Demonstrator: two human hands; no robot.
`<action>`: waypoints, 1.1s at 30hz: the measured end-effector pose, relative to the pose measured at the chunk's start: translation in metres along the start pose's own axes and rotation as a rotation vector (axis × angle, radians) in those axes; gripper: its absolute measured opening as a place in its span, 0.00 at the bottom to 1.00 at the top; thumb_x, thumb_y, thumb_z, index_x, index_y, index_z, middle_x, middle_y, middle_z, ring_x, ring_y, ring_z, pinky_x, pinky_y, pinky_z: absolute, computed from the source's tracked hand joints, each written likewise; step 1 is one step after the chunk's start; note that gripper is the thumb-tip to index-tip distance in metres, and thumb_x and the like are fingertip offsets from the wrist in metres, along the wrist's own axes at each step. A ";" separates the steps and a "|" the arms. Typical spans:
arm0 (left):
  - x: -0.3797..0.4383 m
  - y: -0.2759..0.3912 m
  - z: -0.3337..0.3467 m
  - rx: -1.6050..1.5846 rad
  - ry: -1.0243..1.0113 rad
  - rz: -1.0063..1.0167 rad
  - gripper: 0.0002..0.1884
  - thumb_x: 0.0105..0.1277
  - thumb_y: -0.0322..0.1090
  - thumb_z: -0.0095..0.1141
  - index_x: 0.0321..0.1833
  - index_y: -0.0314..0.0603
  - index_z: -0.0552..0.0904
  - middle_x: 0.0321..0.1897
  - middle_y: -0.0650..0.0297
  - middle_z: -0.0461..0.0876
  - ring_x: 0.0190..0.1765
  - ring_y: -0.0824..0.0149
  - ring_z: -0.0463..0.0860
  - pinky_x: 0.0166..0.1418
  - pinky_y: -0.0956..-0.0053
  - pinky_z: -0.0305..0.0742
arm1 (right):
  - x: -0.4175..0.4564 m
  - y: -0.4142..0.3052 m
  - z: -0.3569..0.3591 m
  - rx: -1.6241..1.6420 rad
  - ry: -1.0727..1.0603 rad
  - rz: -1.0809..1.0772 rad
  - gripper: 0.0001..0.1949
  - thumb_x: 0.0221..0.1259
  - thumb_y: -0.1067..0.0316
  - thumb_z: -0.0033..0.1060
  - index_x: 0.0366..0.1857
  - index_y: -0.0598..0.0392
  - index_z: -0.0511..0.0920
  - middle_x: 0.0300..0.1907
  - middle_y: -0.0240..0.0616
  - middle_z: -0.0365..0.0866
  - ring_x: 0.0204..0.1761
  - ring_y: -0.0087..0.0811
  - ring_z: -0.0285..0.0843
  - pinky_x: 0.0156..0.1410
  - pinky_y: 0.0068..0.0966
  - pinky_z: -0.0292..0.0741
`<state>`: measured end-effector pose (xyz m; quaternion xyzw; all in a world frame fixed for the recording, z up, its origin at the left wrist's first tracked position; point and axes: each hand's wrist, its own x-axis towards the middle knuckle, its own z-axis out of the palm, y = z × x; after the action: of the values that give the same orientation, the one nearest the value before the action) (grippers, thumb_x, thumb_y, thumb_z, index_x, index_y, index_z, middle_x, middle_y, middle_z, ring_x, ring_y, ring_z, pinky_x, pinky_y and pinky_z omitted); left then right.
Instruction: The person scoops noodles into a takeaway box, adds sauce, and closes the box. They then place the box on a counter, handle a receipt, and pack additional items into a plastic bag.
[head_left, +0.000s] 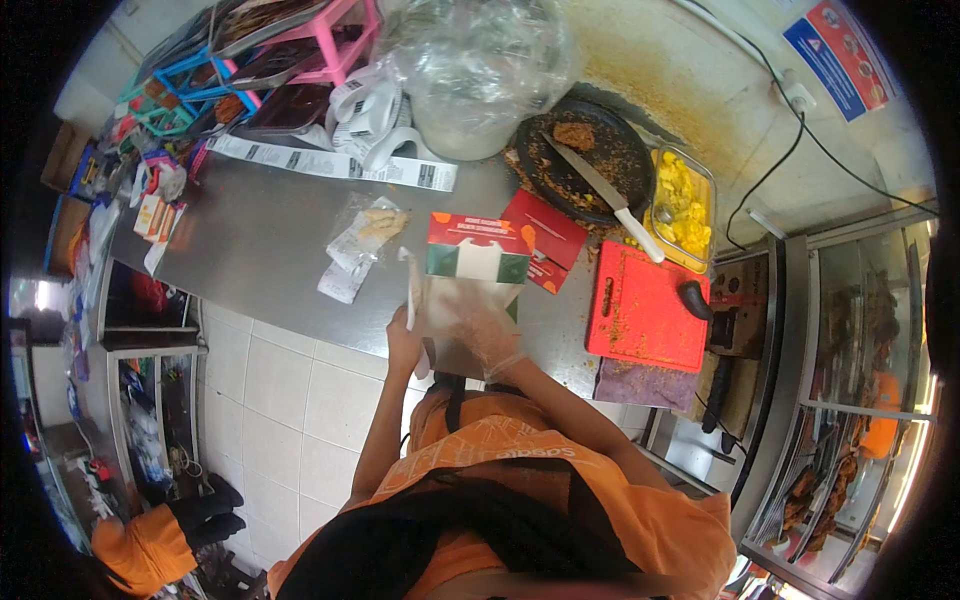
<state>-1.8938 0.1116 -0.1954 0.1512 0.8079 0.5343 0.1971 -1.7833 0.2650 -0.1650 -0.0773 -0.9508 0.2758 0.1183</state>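
A folding cardboard food box (478, 247), red, green and white, stands partly opened at the front edge of the steel table. My left hand (403, 341) grips its pale side panel at the left. My right hand (480, 326), in a clear plastic glove, is over the box's pale inner face, blurred by motion, so its fingers are hard to make out. Behind the box to the right lie red flat cartons (559, 240). To the left, a clear bag with pale brown pieces (384, 223) rests on a paper receipt (343, 279).
A long kitchen knife (592, 176) lies across a black round tray (551, 184) with crumbs. Beside it are a container of yellow food (679, 202) and a red cutting board (649, 315). A plastic-wrapped tub (472, 112) and printed paper strips (330, 161) sit behind. Another person (150, 544) is at lower left.
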 end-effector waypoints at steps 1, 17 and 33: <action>-0.003 -0.001 0.003 -0.019 0.035 -0.023 0.18 0.68 0.39 0.56 0.50 0.27 0.81 0.38 0.44 0.84 0.42 0.54 0.84 0.49 0.63 0.75 | -0.002 0.007 -0.006 0.124 0.045 -0.022 0.17 0.68 0.62 0.50 0.58 0.51 0.78 0.70 0.44 0.65 0.75 0.41 0.57 0.76 0.40 0.58; -0.012 -0.012 0.030 -0.407 0.508 -0.025 0.14 0.74 0.38 0.53 0.50 0.32 0.75 0.29 0.63 0.79 0.23 0.75 0.76 0.19 0.79 0.70 | -0.179 0.281 -0.254 -0.248 0.362 0.892 0.34 0.55 0.54 0.72 0.64 0.60 0.70 0.47 0.44 0.81 0.50 0.36 0.79 0.53 0.35 0.75; -0.016 -0.027 0.036 -0.358 0.672 -0.139 0.15 0.72 0.35 0.56 0.47 0.25 0.81 0.38 0.59 0.84 0.41 0.70 0.80 0.46 0.73 0.75 | 0.198 0.233 -0.262 -0.238 0.229 0.454 0.37 0.59 0.63 0.68 0.73 0.34 0.61 0.53 0.49 0.81 0.45 0.43 0.84 0.47 0.35 0.80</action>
<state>-1.8636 0.1231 -0.2301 -0.1243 0.7297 0.6720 -0.0197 -1.8839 0.6340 -0.0403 -0.3323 -0.9153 0.1711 0.1502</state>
